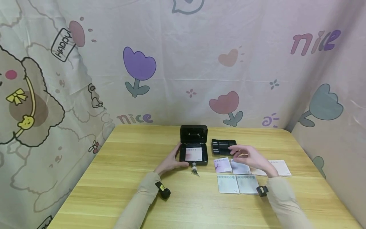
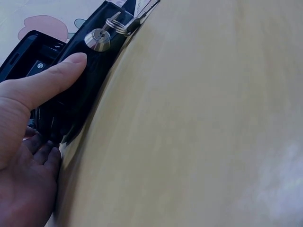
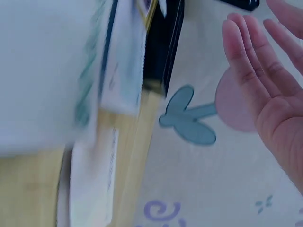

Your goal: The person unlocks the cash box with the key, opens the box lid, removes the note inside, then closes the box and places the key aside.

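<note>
A black cash box (image 1: 203,163) stands with its lid (image 1: 193,135) raised, and a pale pink notepad (image 1: 193,154) lies inside. From the lock on its front hang keys (image 1: 195,172). My left hand (image 1: 170,163) holds the box at its front left corner; the left wrist view shows the thumb (image 2: 66,75) against the front beside the lock (image 2: 98,39) and the fingers at the side. Holding nothing, my right hand (image 1: 251,156) hovers over the notepads, near a black compartment tray (image 1: 218,147). Its fingers look loosely extended in the right wrist view.
Right of the box lie a lilac notepad (image 1: 222,165), a bluish one (image 1: 240,168) and pale ones (image 1: 280,168), one partly behind my right hand. Two more notepads (image 1: 227,184) lie in a nearer row. A patterned cloth (image 1: 177,63) hangs behind the wooden table (image 1: 137,140).
</note>
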The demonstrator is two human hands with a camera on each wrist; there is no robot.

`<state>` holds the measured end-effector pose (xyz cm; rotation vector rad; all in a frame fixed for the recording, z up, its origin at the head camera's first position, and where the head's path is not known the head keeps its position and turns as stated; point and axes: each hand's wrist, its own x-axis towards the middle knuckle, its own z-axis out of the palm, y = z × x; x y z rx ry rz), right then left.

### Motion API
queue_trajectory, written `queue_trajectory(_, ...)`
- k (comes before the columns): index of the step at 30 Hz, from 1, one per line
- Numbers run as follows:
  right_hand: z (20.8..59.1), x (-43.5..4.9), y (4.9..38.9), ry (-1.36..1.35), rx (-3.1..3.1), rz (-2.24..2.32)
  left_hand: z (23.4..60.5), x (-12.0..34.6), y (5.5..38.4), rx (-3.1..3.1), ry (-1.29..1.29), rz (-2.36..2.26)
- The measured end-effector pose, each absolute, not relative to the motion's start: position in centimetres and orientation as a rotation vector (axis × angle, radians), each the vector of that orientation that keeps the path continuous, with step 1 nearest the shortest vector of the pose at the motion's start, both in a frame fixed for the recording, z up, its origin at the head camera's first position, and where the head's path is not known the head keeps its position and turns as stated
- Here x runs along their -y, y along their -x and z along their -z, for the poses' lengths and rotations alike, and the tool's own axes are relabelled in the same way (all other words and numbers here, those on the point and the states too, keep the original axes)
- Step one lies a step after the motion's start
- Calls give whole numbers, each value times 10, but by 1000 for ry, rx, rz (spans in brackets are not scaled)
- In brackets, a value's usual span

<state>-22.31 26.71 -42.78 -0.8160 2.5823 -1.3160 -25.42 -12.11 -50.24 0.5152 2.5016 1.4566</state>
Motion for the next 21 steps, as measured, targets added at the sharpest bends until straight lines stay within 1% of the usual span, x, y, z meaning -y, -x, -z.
queue_trajectory(6, 425, -241, 230, 864, -2525, 1346, 503, 121, 254, -2502, -489, -1450)
queue_trajectory(21, 430, -190, 249, 972, -2504, 1285, 505, 121, 255, -2481, -498, -1490)
